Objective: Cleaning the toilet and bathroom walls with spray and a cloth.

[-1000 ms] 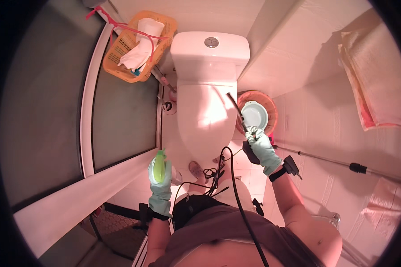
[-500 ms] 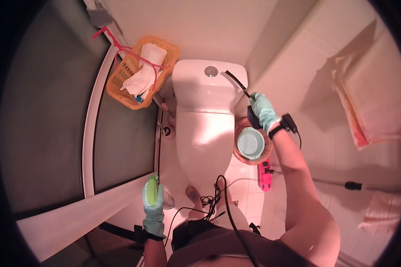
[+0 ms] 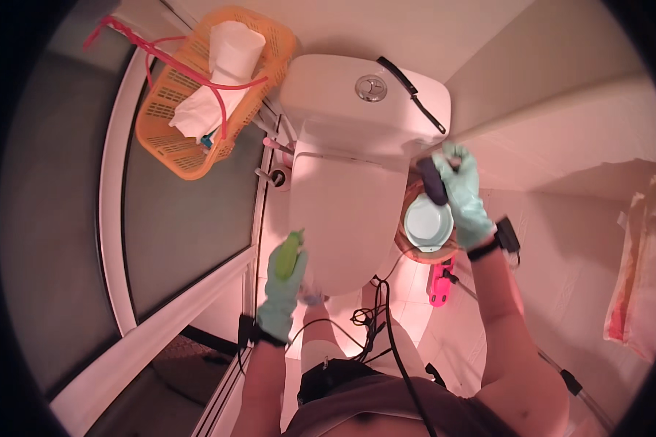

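My left hand (image 3: 278, 284), in a mint-green rubber glove, is closed round a spray bottle with a green trigger head (image 3: 289, 253); the bottle's body is mostly hidden. My right hand (image 3: 465, 193), gloved alike, has curled fingers and grips a dark purple pad, perhaps a cloth or sponge (image 3: 433, 180). It hovers beside the toilet (image 3: 350, 218), whose lid is down. On the cistern top (image 3: 313, 80), near the round flush button (image 3: 371, 88), lies a long slim black tool (image 3: 413, 95) with a jointed handle, its exact kind unclear.
An orange plastic basket (image 3: 157, 120) with white rolls and cloths hangs at the upper left, a red cord (image 3: 197, 76) across it. Below my right hand a pale blue basin (image 3: 428, 222) sits in a wooden tub (image 3: 423, 257). A pink power strip (image 3: 440, 282) and black cables (image 3: 372, 328) lie low.
My right hand has let go of the black tool, which now rests on the cistern, and drawn back with the dark pad. My left hand has moved up and right with the spray bottle.
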The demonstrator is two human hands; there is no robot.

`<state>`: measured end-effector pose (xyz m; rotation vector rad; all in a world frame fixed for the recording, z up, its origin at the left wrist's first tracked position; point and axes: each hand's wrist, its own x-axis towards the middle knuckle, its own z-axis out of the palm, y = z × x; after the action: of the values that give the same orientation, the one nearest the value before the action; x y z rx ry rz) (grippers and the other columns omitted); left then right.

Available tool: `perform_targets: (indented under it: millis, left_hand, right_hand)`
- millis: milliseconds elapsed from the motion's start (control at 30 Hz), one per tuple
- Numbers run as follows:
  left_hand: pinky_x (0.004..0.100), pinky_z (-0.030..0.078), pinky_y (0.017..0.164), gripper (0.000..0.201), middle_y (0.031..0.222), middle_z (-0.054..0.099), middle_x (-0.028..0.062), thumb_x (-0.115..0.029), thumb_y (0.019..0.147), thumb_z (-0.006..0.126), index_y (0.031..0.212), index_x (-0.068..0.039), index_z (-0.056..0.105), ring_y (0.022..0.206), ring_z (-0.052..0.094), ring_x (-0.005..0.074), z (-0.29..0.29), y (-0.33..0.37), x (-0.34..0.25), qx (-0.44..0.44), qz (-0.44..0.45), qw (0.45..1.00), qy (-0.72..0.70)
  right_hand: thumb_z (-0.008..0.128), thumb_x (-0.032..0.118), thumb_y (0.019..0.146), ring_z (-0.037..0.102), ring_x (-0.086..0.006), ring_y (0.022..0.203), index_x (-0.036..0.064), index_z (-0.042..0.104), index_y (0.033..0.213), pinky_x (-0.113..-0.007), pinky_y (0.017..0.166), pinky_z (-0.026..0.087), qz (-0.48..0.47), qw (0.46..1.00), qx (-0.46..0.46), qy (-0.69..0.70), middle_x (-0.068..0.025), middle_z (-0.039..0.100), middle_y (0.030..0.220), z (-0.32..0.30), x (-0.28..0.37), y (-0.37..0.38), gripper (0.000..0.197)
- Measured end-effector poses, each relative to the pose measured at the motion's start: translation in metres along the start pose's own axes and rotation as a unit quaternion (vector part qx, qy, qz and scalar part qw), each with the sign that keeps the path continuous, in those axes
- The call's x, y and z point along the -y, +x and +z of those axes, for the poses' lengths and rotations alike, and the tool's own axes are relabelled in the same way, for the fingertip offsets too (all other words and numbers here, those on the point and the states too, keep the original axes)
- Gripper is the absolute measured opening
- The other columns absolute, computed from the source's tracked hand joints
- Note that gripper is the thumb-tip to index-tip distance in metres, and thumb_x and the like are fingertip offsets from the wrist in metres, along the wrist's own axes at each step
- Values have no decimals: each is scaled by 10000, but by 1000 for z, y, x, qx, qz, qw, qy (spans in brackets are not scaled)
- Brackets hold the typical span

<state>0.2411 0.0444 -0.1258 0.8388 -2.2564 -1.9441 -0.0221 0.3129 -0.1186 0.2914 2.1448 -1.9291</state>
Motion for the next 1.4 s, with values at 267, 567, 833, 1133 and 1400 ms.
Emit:
perform_targets:
  millis: [267,567,833,1133,1400]
  left_hand:
    - [299,476,790,355,989,661,56,-182,920,611,1248,-48,584,885,594,153,33,174,75,46,-47,994,87]
    - [314,478,724,317,945,638,105,-152,904,577,1214,-93,607,823,599,186,53,229,91,91,-120,986,70]
    - [401,477,878,372,1103,651,158,-163,871,588,1240,-112,596,1001,614,354,121,231,80,199,108,941,250]
    - [334,457,949,362,1147,664,140,-190,888,611,1227,-64,623,1059,623,283,216,202,32,332,12,927,175]
    - [385,434,958,403,1076,662,138,-200,901,603,1282,-72,575,1045,593,312,166,225,73,133,110,940,293]
  right_hand:
    - [763,44,757,603,-162,946,-4,569,1172,-295,831,509,222,972,59,-52,-86,611,1060,-61,-121,-121,461]
    - [762,44,760,629,-192,967,-7,567,1158,-313,848,540,284,955,43,-79,-114,613,1074,-53,-155,-147,446]
    - [745,11,759,639,-188,922,2,564,1141,-321,807,560,299,953,48,-15,-125,624,1064,-37,-160,-147,424]
    - [734,4,757,643,-188,881,-8,570,1109,-312,745,578,283,959,24,-13,-128,630,1013,-66,-166,-137,389]
    - [731,18,764,643,-190,898,-5,560,1124,-316,776,565,266,962,37,-50,-123,615,1036,-74,-169,-132,399]
